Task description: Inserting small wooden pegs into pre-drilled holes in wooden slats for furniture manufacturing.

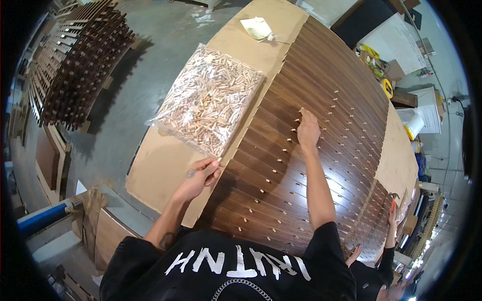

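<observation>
Brown slats (251, 160): laid side by side beneath the right hand (308, 131) and to the right of the left hand (202, 175); pale dowels (279, 160) are set along them in rows.
Bag (208, 100): placed on tan board (155, 163), just beyond the left hand.
Left hand: fingers are curled; one small pale dowel (219, 159) is pinched between thumb and forefinger.
Right hand: fingers are held close together at the slats; whether anything is gripped cannot be told.
Count: two hands, one bag; one hammer (393, 201) is held by a co-worker's hand (392, 216); dowels are too numerous to be counted.
</observation>
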A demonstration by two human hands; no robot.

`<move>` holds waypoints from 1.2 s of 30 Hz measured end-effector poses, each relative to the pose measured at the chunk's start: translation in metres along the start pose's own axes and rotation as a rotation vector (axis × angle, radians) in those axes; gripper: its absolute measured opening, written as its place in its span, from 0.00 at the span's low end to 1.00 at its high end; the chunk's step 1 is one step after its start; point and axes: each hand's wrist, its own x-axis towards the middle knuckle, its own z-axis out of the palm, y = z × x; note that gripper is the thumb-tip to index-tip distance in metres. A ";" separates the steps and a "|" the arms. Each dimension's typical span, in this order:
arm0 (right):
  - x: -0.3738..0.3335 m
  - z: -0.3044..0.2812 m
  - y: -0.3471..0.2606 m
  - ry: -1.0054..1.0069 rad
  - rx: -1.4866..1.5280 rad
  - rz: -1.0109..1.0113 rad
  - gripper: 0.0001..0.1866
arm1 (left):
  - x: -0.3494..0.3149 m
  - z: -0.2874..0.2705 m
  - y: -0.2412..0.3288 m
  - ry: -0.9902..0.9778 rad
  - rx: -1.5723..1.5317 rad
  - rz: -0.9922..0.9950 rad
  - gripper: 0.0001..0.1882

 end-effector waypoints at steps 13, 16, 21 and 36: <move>-0.095 -0.074 -0.155 -0.430 1.346 0.218 0.08 | 0.053 0.062 0.014 -0.447 -0.246 -0.105 0.15; -0.077 -0.059 -0.138 -0.426 1.409 0.329 0.08 | 0.067 0.066 0.012 -0.477 -0.270 -0.081 0.14; 0.024 -0.033 -0.025 0.266 0.572 0.319 0.11 | 0.070 0.069 0.001 -0.250 -0.135 -0.054 0.14; 0.063 -0.021 -0.016 0.118 -0.244 -0.006 0.13 | 0.004 -0.021 -0.005 0.082 -0.101 -0.007 0.14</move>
